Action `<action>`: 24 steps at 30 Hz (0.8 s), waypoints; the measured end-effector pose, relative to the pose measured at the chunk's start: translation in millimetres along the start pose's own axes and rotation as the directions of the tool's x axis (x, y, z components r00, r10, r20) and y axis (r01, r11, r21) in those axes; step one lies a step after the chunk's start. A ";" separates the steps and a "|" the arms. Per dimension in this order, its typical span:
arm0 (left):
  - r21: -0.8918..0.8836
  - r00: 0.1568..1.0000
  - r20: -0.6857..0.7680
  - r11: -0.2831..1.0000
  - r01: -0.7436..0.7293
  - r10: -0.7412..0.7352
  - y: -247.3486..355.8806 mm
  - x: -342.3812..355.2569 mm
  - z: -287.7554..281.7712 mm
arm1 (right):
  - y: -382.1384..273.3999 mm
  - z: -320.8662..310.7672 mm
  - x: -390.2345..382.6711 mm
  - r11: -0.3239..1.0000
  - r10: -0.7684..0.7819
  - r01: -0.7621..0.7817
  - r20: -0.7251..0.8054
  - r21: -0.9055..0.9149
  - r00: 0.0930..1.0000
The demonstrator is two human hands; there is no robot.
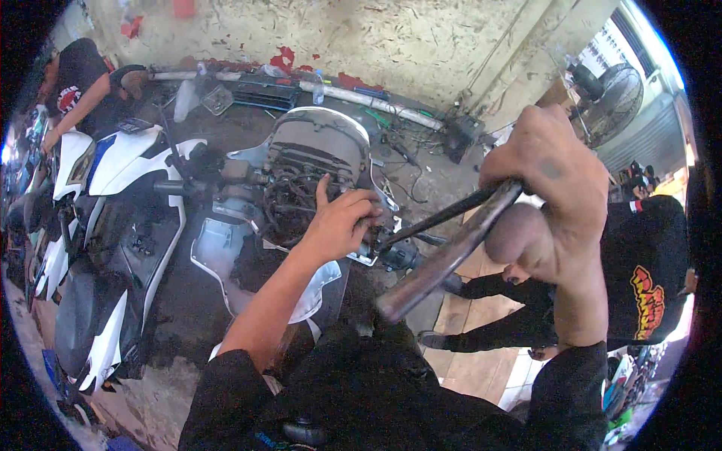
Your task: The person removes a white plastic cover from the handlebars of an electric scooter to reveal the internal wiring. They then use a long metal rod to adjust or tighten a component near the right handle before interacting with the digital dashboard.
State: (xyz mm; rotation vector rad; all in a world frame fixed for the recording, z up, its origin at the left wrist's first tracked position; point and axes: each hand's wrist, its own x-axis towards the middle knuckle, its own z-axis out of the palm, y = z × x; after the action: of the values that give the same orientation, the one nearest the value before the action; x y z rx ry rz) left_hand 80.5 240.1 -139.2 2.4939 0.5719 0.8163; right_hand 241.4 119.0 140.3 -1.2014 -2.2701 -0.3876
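Clenched R hand, upper right, fingers clamped on a long, dark, round metal bar slanting to mid-frame, could lose its grip & prob. knock the bare L hand, fingers apart, by the stripped, black-cabled motorbike front at centre.

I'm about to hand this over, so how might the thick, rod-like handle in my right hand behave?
The thick handle in your right hand is probably stiff, since it runs straight without sagging. Its light sheen suggests a smooth, perhaps slippery surface. Its rounded, rod-like shape may let it roll if laid down.
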 end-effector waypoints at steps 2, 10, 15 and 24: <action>0.017 1.000 0.014 1.000 0.021 -0.022 1.1 -0.6 -0.1 | -10.6 1.6 -2.1 0.993 0.059 -0.057 0.011 -0.106 0.998; -0.029 0.988 0.062 0.989 0.145 -0.143 14.4 -4.9 -9.0 | -35.6 8.5 7.2 0.930 0.283 -0.290 -0.065 -0.227 0.957; -0.045 0.995 -0.095 0.998 -0.033 0.029 7.9 -3.0 -5.6 | -21.0 -7.6 2.3 0.985 0.150 -0.157 -0.098 -0.065 0.984; -0.124 0.994 0.096 0.990 0.064 -0.052 9.6 -4.5 -4.4 | 3.4 -2.6 -11.8 0.927 0.117 -0.218 -0.317 -0.305 0.941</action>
State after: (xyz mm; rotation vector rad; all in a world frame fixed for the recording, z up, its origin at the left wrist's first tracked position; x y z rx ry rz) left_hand 76.7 231.3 -132.8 2.3735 0.5408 0.6891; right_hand 250.4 111.7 135.5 -1.3901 -1.8752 -0.8546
